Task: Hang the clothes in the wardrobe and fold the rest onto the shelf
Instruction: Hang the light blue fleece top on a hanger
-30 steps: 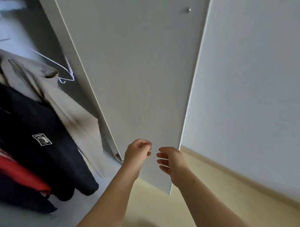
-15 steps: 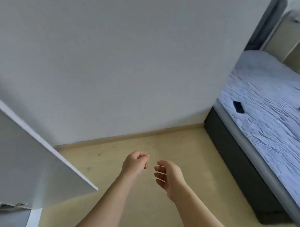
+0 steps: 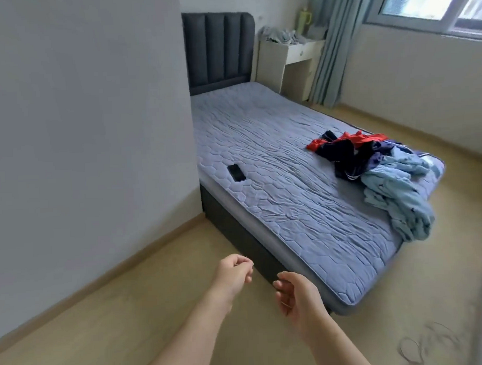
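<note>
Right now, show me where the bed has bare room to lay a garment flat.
The mattress is bare from the headboard down to the phone and the clothes pile. Another bare stretch runs along the near edge, from the phone to the foot. Crowded: the far foot corner, where the clothes pile spills over the edge.

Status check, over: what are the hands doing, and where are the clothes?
Left hand, right hand empty, loosely curled. Clothes pile on bed, foot end. Phone lies apart.

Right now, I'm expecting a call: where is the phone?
Head view: the phone lies on the mattress near its left edge, well left of the clothes pile.
</note>
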